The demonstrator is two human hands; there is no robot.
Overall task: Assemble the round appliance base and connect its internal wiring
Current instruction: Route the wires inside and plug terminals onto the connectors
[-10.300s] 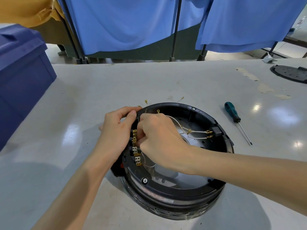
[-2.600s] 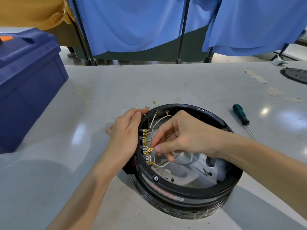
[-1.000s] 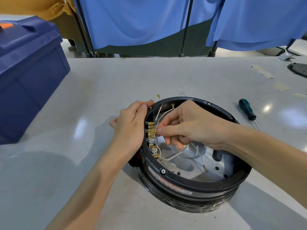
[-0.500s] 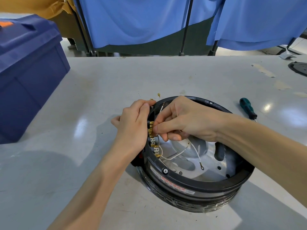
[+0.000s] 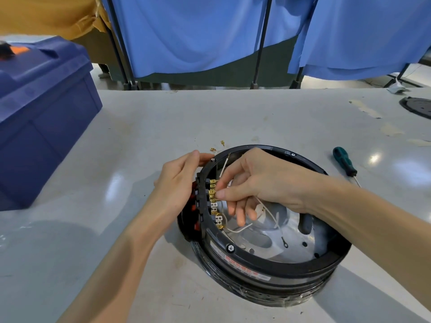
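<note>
Two hands work at the left wall of the round appliance base [image 5: 263, 259], which sits on the desk [image 5: 116, 206] right of middle, nearer the near edge than the far one. The left hand [image 5: 179, 183] grips the black rim from outside, bracing it. The right hand [image 5: 263, 180] reaches inside and pinches a thin white wire [image 5: 240, 228] near its end at the row of brass terminals [image 5: 213, 194]. The base looks rigid and fairly heavy, best steadied by its rim. The wire is limp and light and the tabs look small and bendable, so it likely wants holding close to the connector, not by the slack. A green screwdriver [image 5: 344, 164] lies toward the right edge.
</note>
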